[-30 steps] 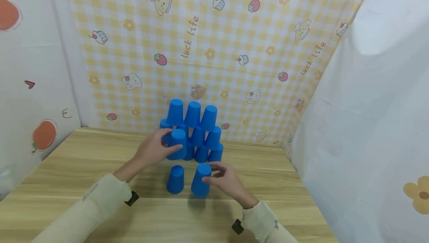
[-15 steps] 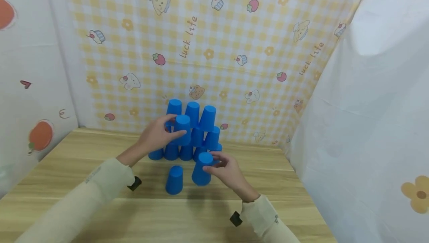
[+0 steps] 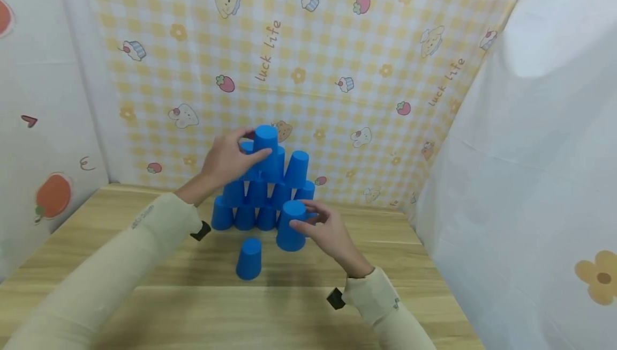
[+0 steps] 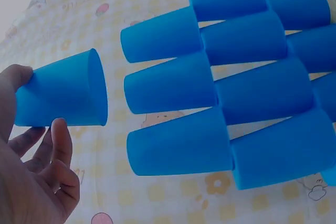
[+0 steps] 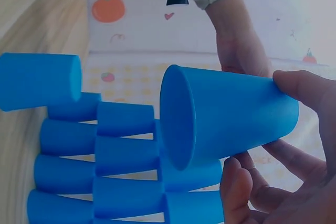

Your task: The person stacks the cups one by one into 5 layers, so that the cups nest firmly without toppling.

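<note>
My left hand (image 3: 226,159) pinches an upside-down blue cup (image 3: 265,143) between thumb and fingers. In the head view this cup overlaps the top row of the stack; the left wrist view shows a gap between the held cup (image 4: 63,93) and the top-row cups (image 4: 165,35). My right hand (image 3: 328,232) grips another upside-down blue cup (image 3: 291,226) near its base, raised above the table in front of the stack's right side. The stack (image 3: 256,192) has three rows of inverted blue cups. A single inverted cup (image 3: 248,259) stands on the table before it.
The wood-grain table (image 3: 376,285) meets a yellow checked cloth backdrop (image 3: 328,55) close behind the stack. White cloth walls (image 3: 506,178) stand at the left and right. A black strap piece (image 3: 336,298) hangs by the right sleeve.
My left hand has raised its cup from in front of the stack's middle to top-row height. My right hand has lifted its cup up and forward. The single cup stays put.
</note>
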Motion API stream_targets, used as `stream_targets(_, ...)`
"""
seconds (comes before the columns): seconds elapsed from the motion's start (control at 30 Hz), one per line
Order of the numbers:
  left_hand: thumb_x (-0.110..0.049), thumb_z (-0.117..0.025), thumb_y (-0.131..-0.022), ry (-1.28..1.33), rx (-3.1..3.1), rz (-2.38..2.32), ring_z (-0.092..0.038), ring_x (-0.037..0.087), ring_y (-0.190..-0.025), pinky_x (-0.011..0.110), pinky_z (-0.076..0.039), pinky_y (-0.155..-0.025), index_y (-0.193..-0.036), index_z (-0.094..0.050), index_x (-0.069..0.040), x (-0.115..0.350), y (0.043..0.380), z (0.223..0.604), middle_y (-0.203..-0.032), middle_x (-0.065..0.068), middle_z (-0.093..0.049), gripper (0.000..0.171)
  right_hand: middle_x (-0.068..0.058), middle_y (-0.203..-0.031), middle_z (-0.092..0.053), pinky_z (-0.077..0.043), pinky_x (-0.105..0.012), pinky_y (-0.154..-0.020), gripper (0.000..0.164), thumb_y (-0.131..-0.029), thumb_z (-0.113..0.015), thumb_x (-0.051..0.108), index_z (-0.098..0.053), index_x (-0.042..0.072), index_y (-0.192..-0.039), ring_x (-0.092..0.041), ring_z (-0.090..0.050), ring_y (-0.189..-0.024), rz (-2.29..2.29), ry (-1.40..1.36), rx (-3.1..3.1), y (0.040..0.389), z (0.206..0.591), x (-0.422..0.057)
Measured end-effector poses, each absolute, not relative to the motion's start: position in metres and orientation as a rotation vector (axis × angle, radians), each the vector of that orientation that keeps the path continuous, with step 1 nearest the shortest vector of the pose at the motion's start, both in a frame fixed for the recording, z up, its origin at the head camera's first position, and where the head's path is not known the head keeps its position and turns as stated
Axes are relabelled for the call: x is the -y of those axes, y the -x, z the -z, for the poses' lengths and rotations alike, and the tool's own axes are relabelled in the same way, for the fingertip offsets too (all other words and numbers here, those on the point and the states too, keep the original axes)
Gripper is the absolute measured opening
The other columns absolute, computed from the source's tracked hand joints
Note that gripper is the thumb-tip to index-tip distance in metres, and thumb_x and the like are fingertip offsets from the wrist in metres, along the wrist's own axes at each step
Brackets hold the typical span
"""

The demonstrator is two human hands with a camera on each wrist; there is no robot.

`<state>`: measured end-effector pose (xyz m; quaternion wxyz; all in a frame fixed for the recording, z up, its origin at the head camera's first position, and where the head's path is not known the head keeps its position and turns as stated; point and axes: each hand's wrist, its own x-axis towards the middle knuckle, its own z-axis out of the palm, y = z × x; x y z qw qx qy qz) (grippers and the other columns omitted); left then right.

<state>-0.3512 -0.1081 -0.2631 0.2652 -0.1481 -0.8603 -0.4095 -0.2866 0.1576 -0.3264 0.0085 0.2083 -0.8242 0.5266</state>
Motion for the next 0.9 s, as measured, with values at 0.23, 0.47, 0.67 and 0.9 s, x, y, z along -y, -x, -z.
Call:
stream_targets(0.23, -0.052, -0.067, -0.091, 0.345, 2.305, 1.094, -0.058, 0.034, -0.120, 0.055, -0.046, -0.096, -0.134, -0.057, -0.006, 0.111, 0.368, 0.248, -0.130, 0.015, -0.063, 0.064, -0.006, -0.117, -0.068, -0.057, -0.041, -0.075, 0.047, -0.088, -0.076, 0.029, -0.064, 0.017, -0.132, -0.025, -0.065, -0.096, -1.636, -0.694, 2.518, 0.288, 0.311, -0.150)
stream_targets(0.47, -0.053, -0.064, -0.091, 0.287, 2.352, 1.096, -0.051, 0.035, -0.129, 0.059, -0.040, -0.103, -0.138, -0.054, -0.006, 0.112, 0.383, 0.247, -0.134, 0.015, -0.060, 0.067, -0.012, -0.118, -0.067, -0.056, -0.041, -0.079, 0.045, -0.090, -0.074, 0.025, -0.063, 0.011, -0.131, -0.028, -0.066, -0.091, -1.610, -0.695, 2.413, 0.304, 0.285, -0.145)
stream_targets(0.67, -0.054, -0.065, -0.091, 0.266, 2.370, 1.047, -0.055, 0.035, -0.126, 0.057, -0.045, -0.098, -0.136, -0.056, -0.007, 0.110, 0.392, 0.249, -0.133, 0.015, -0.061, 0.066, -0.005, -0.114, -0.069, -0.056, -0.039, -0.083, 0.051, -0.088, -0.075, 0.040, -0.063, 0.017, -0.131, -0.022, -0.067, -0.093, -1.578, -0.539, 2.340, 0.334, 0.263, -0.137)
stream_targets(0.9, -0.052, -0.065, -0.092, 0.267, 2.381, 0.998, -0.057, 0.037, -0.122, 0.054, -0.051, -0.090, -0.135, -0.057, -0.007, 0.110, 0.393, 0.250, -0.134, 0.015, -0.061, 0.063, -0.007, -0.115, -0.069, -0.055, -0.039, -0.082, 0.057, -0.088, -0.073, 0.047, -0.063, 0.014, -0.132, -0.022, -0.064, -0.092, -1.439, -0.532, 2.287, 0.366, 0.242, -0.122)
